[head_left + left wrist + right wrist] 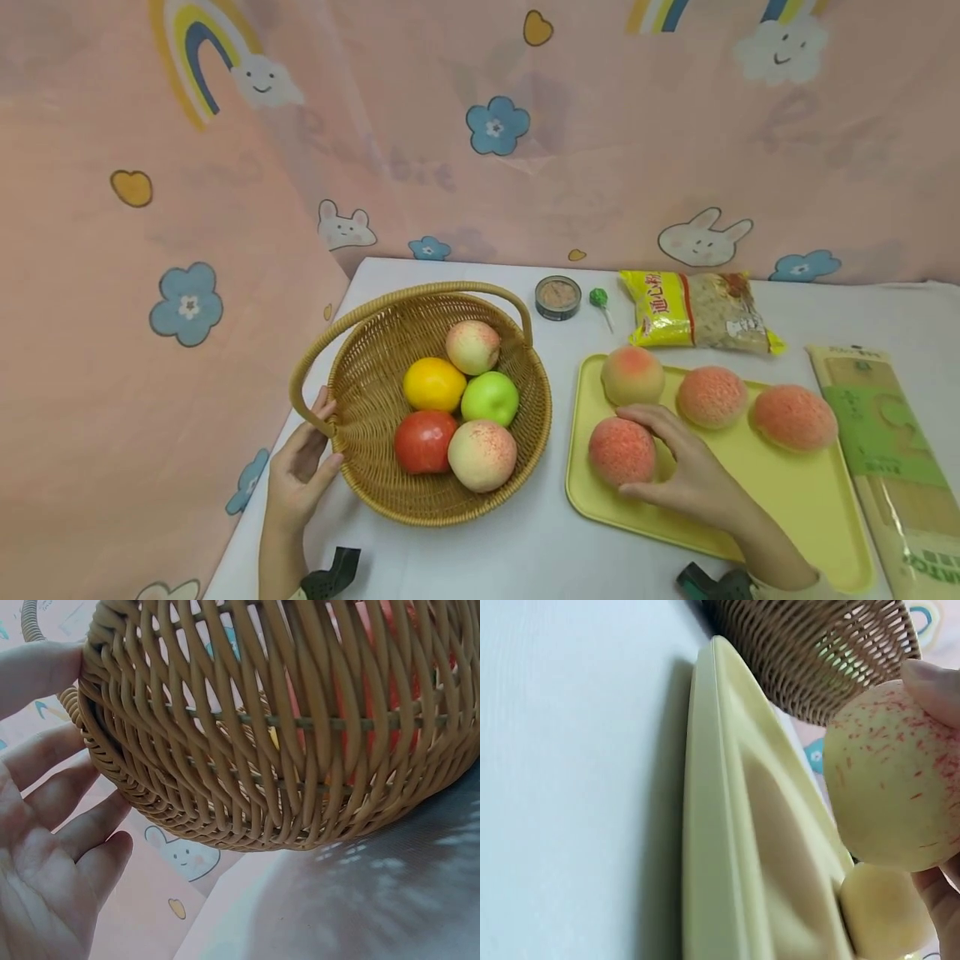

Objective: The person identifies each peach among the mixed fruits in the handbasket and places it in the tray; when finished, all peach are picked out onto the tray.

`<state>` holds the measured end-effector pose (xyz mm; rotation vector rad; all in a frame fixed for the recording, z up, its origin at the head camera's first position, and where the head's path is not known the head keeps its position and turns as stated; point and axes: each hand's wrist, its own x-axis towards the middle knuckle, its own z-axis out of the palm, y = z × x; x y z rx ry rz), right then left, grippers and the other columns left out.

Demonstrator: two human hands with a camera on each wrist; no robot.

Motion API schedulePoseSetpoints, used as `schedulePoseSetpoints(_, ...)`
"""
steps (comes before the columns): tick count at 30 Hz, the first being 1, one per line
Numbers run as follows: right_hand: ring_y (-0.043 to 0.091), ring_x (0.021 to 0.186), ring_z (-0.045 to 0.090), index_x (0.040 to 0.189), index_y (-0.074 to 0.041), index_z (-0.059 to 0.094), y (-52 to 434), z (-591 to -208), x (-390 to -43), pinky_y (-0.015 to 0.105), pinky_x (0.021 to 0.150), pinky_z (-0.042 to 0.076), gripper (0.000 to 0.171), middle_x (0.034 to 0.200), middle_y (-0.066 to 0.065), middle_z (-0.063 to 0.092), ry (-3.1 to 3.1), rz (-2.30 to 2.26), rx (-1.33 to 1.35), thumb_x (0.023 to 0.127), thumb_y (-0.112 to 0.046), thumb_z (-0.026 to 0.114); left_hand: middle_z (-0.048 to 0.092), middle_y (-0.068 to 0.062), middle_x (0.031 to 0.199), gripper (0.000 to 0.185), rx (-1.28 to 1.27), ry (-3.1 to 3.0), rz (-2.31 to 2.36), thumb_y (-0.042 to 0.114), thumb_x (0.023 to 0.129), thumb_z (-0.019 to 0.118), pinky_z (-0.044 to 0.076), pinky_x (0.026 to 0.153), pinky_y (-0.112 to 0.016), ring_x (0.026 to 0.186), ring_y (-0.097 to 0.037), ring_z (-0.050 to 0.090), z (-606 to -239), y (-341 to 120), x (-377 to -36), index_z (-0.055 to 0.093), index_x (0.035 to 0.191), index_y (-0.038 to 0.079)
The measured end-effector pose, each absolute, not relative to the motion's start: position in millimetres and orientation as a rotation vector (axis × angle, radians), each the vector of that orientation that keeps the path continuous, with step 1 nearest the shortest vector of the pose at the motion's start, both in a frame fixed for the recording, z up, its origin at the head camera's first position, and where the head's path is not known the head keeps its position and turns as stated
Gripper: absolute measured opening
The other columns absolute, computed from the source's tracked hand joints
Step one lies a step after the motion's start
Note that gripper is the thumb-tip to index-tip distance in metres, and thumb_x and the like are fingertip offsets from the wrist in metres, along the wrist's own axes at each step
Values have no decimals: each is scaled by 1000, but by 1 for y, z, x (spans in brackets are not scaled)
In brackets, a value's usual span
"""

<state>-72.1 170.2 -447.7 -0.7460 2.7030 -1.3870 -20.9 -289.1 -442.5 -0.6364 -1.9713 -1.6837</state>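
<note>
A round wicker basket (442, 515) with an arched handle holds a yellow lemon (434, 384), a green apple (490, 398), a red apple (425, 442), a peach (473, 347) and a second peach (482, 455). At the basket's left side, my left hand (296, 483) grips the rim near the handle's base; its fingertips are partly hidden by the rim in the left wrist view. My right hand (686, 471) holds a pinkish peach (896, 780) between thumb and fingers, raised over the left part of a yellow tray (795, 517).
Three more peaches, left (632, 377), middle (712, 397) and right (795, 417), lie on the tray. Behind are a small round tin (558, 297), a green lollipop (598, 298) and a yellow food bag (697, 311). A green-banded noodle pack (888, 442) lies right of the tray.
</note>
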Motion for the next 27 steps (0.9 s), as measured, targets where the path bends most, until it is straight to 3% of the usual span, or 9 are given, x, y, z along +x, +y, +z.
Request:
schedulePoseSetpoints(5, -10, 116, 40, 129, -12, 52, 178, -453, -76, 2, 95, 31, 80, 129, -4, 52, 2694, -1286, -723, 62, -33, 88, 27, -31, 148, 54, -611, -1977, -1684, -22, 76, 52, 33, 110, -25, 141, -25, 32, -444, -289, -20, 40, 128, -23)
schedulePoseSetpoints(11, -12, 117, 40, 131, -11, 49, 187, -456, -75, 0, 96, 27, 79, 128, 1, 55, 2602, -1283, -786, 64, -31, 87, 28, -31, 148, 54, -602, -1982, -1687, -22, 76, 53, 34, 110, -25, 141, -25, 32, -444, -289, -20, 40, 128, -23)
schedulePoseSetpoints(19, -14, 122, 34, 139, -20, 41, 191, -455, -75, 1, 97, 25, 83, 137, 2, 48, 2441, -1262, -820, 68, -32, 83, 26, -33, 148, 52, -631, -1972, -1693, -20, 78, 53, 33, 111, -26, 141, -25, 31, -442, -289, -21, 39, 128, -24)
schedulePoseSetpoints(27, -17, 128, 25, 146, -18, 34, 192, -455, -75, -2, 98, 17, 93, 145, 10, 41, 2401, -1287, -836, 68, -32, 83, 26, -32, 148, 52, -646, -1971, -1689, -19, 79, 53, 33, 111, -25, 142, -25, 30, -441, -288, -21, 39, 128, -24)
